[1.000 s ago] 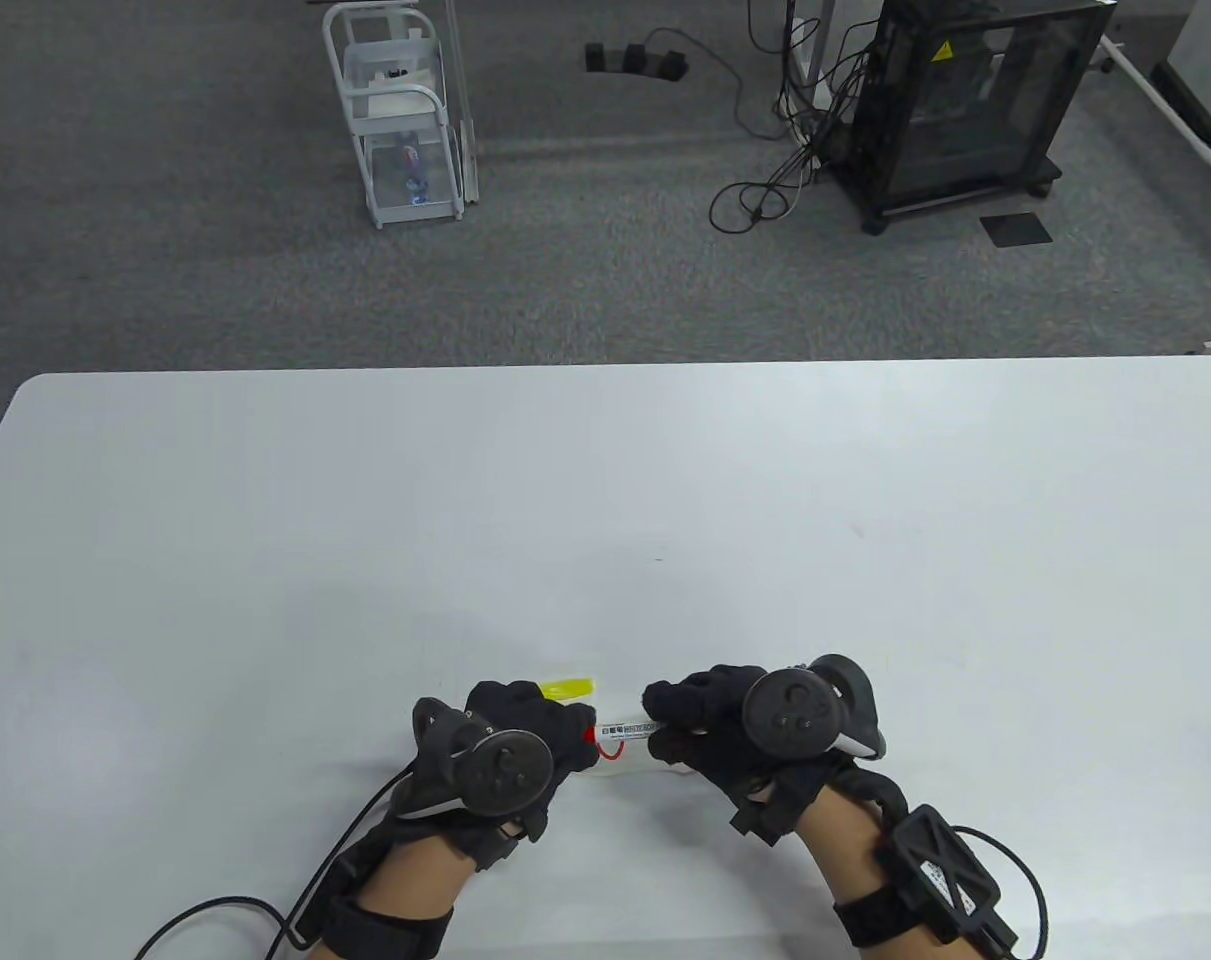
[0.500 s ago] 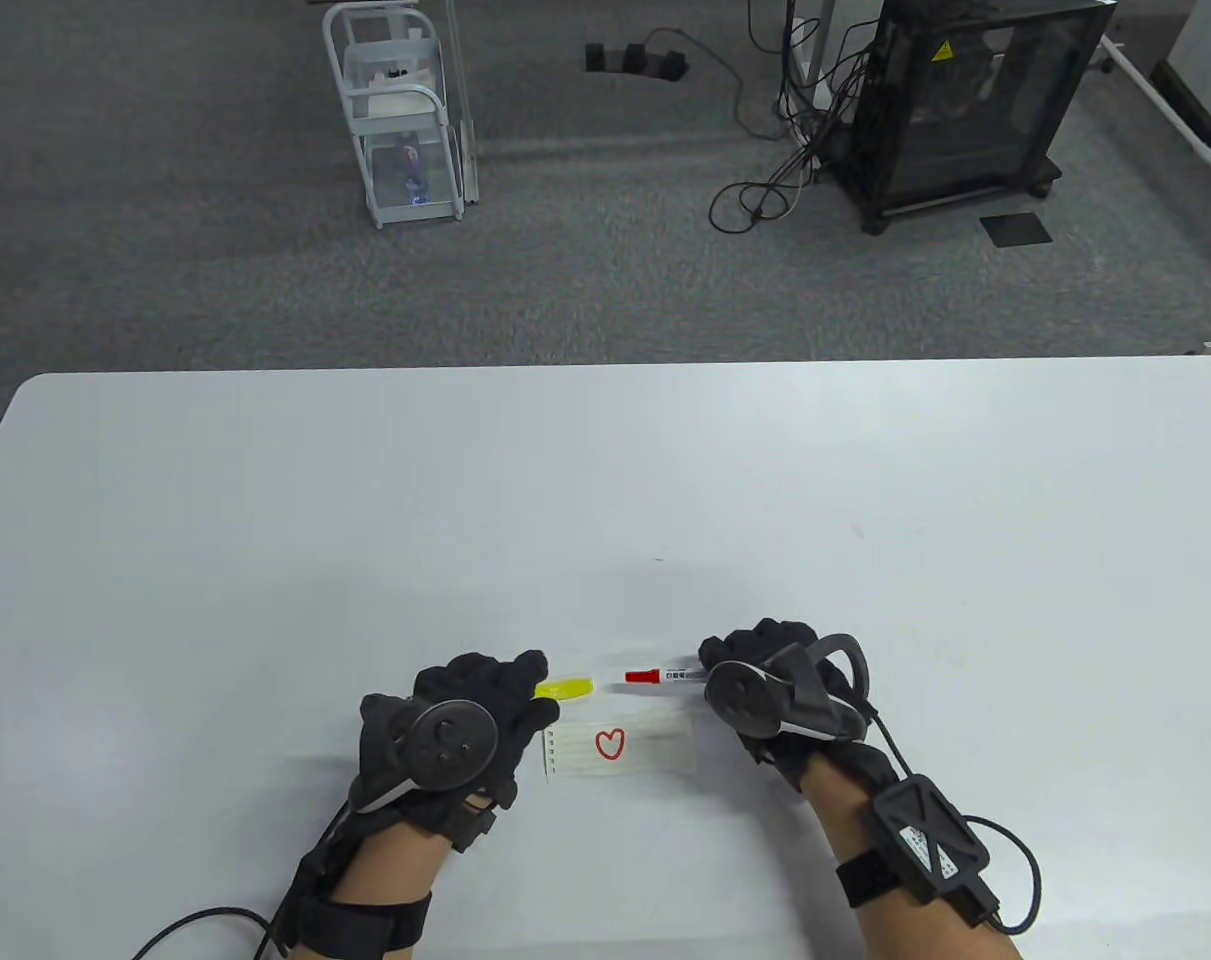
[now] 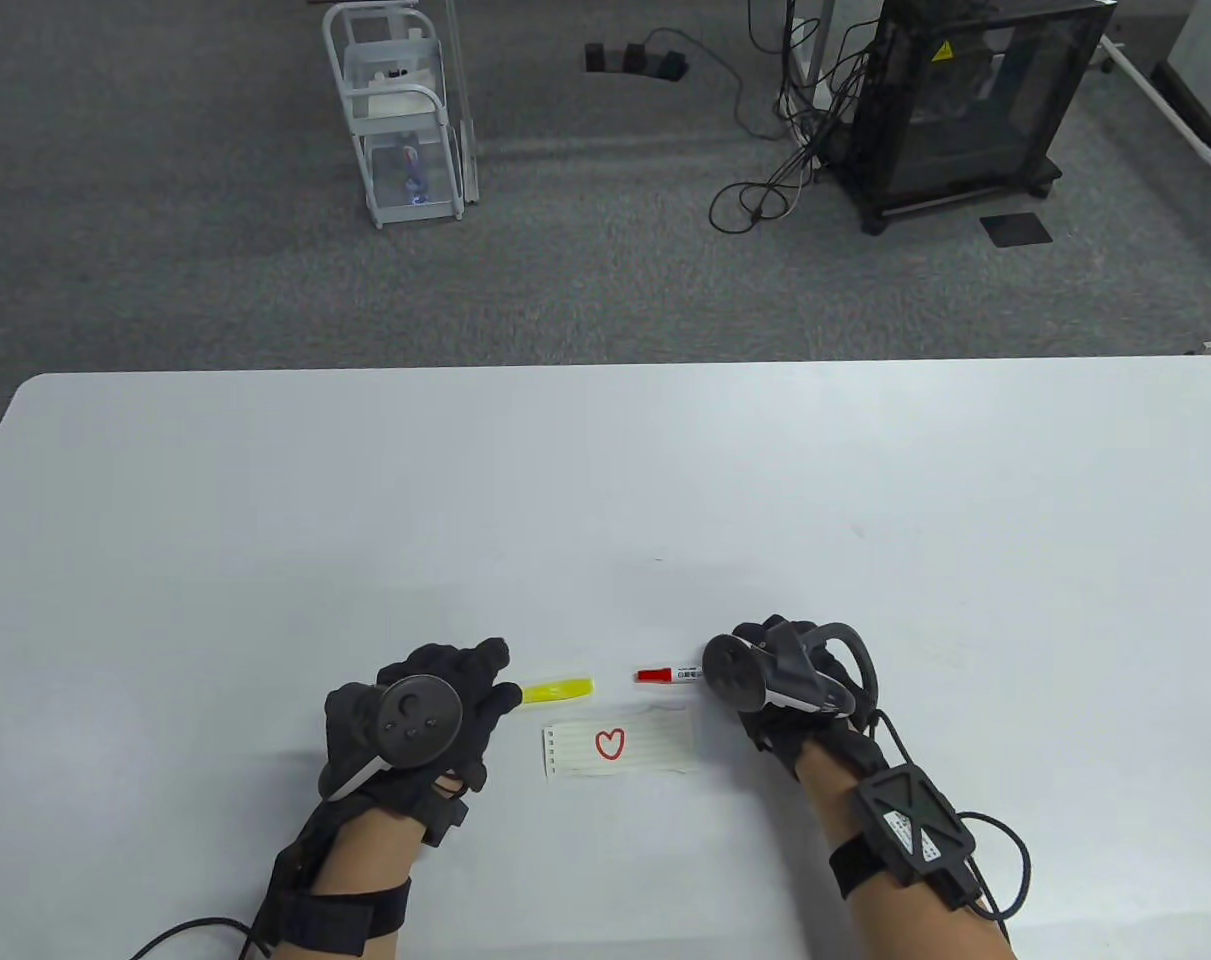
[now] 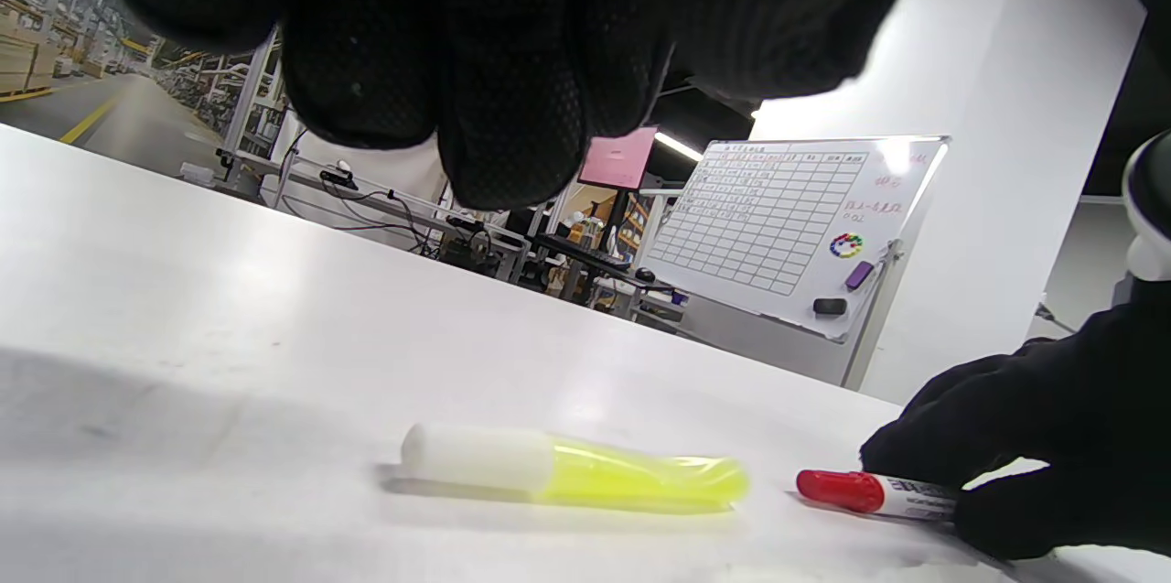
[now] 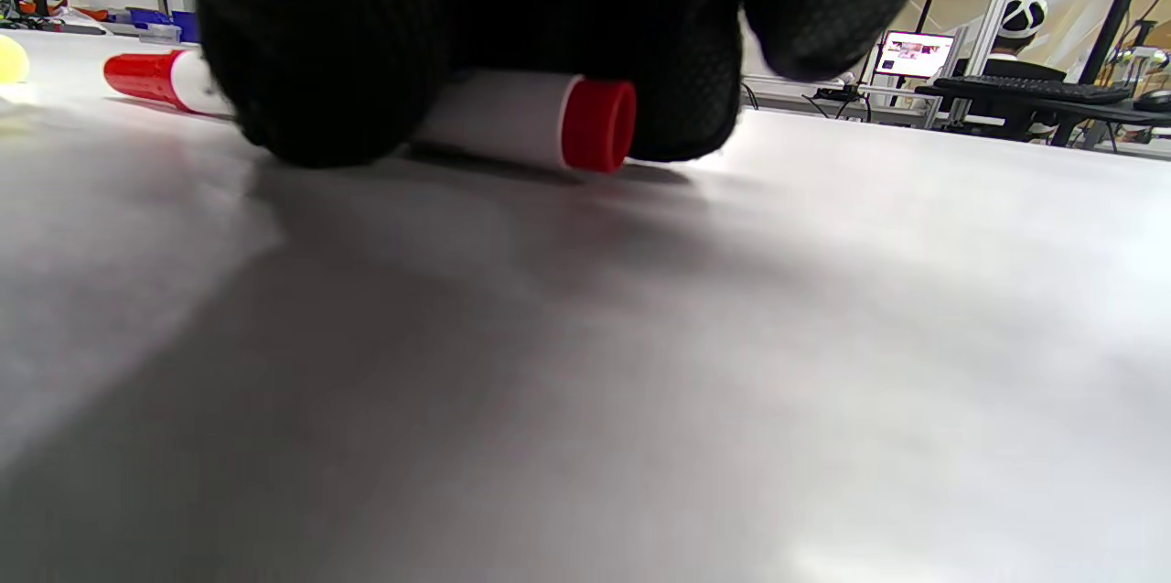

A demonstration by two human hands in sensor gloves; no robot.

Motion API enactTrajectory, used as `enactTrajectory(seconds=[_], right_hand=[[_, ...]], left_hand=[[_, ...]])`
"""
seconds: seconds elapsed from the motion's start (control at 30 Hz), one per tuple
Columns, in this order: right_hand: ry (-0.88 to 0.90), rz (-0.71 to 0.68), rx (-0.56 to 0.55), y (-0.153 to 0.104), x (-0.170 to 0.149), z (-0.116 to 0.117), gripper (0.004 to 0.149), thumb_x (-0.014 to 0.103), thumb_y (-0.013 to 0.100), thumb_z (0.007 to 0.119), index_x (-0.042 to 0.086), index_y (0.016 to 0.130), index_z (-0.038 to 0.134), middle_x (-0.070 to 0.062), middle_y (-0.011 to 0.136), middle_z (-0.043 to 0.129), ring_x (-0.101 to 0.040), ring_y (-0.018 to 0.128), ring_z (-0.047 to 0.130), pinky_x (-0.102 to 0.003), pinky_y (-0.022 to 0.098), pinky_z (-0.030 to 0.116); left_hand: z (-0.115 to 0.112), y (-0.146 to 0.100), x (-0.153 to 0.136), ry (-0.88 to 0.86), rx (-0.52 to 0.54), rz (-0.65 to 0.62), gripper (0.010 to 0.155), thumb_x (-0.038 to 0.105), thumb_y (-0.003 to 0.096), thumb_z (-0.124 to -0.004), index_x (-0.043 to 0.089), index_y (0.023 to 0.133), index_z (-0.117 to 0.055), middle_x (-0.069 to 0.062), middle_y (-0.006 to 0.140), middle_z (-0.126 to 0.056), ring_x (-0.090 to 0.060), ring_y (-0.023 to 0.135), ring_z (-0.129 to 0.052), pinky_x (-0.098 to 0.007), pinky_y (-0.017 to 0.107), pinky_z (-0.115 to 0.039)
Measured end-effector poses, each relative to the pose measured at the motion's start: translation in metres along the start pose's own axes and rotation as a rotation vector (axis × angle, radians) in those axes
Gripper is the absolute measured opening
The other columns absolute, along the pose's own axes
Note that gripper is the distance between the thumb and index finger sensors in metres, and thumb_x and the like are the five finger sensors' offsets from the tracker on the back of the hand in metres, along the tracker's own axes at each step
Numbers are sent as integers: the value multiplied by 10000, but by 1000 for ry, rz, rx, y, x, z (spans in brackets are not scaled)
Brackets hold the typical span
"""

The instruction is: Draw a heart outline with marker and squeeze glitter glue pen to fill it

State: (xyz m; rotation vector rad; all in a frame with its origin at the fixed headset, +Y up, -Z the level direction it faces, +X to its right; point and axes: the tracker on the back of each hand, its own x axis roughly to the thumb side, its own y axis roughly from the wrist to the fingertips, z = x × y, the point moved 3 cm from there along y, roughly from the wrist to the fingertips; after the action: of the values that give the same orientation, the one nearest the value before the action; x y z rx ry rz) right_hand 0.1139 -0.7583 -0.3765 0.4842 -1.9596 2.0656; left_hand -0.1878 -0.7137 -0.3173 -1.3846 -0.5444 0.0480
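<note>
Already the red heart [image 3: 611, 743] stands drawn on the paper [image 3: 655, 750], an outline only, with no glitter inside it as far as the table view shows. So the first half of the task looks done and the filling is left.

The marker [image 3: 668, 675] lies capped on the table [image 3: 605, 480] just beyond the paper's far edge, toward its right end. The right hand [image 3: 780, 680] rests on the marker's rear part, its fingers [image 5: 311, 80] curled down over the barrel, as the right wrist view shows; whether they grip it or are letting go cannot be told.

The glue pen [image 3: 557, 689], yellow with a white cap, lies just beyond the paper's far left corner, in line with the marker and a little apart from it. The left hand [image 3: 430, 705] sits left of the paper, palm down, its fingers [image 4: 512, 107] loosely together and reaching toward the pen's near end. In the left wrist view they hang above it, holding nothing.
</note>
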Motion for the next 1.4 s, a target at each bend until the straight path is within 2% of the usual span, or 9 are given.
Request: enactTrajectory(seconds=[0.37,0.77,0.93,1.03,1.07,1.2,1.3,1.4], right_hand=[[38,-7,18,-1,-4,1,507,340,461,848,179,934,761,-93,900,834,-367,808,835,-569,594,673],[56,-8,23,-3,-6,2,628,355,451,848,116,1002,664,-163,955,773,-428,840,793,-606,606,643],[51,-23,-80,-9,-7,-7,710,393,405,862,97,1011,642,-189,969,760,-443,840,796,-610,592,658],[56,-32,-122,-14,-8,-16,751,415,386,867,85,1017,626,-209,983,738,-464,848,774,-620,592,648],[61,-33,-134,-15,-8,-19,759,415,386,868,82,1020,617,-221,992,717,-474,859,753,-625,597,636],[77,-47,-198,-22,-7,-30,772,427,379,865,73,1018,616,-240,1002,691,-494,866,724,-633,598,620],[79,-46,-249,-28,-5,-38,775,437,377,864,71,1015,622,-287,1037,592,-530,888,644,-635,604,596],[110,-51,-265,-32,-2,-43,784,441,376,862,66,1018,614,-307,1050,547,-544,897,608,-640,608,581]], left_hand=[[-4,1,-7,-14,-30,20,571,477,483,-763,133,939,-758,-145,888,-945,-431,845,-828,-578,569,-677],[-6,1,-7,-22,-70,22,607,505,477,-763,134,956,-737,-159,916,-920,-447,865,-798,-585,578,-658],[-19,5,-11,29,-188,42,641,500,475,-781,135,992,-676,-198,1003,-810,-482,916,-706,-603,609,-605],[-36,8,-10,82,-328,60,660,483,481,-790,148,1019,-608,-261,1111,-563,-540,965,-533,-633,643,-499],[-40,9,-9,118,-355,58,661,482,485,-787,153,1024,-593,-257,1117,-544,-535,971,-519,-631,650,-487],[-50,16,-10,192,-369,91,657,472,482,-792,157,1023,-595,-253,1110,-554,-527,966,-529,-627,649,-490],[-53,22,-13,198,-352,149,631,463,488,-788,152,1010,-621,-232,1076,-625,-508,940,-589,-617,638,-518],[-61,25,-13,213,-412,151,595,460,497,-788,185,1004,-645,-219,1064,-636,-494,936,-598,-611,640,-520]])
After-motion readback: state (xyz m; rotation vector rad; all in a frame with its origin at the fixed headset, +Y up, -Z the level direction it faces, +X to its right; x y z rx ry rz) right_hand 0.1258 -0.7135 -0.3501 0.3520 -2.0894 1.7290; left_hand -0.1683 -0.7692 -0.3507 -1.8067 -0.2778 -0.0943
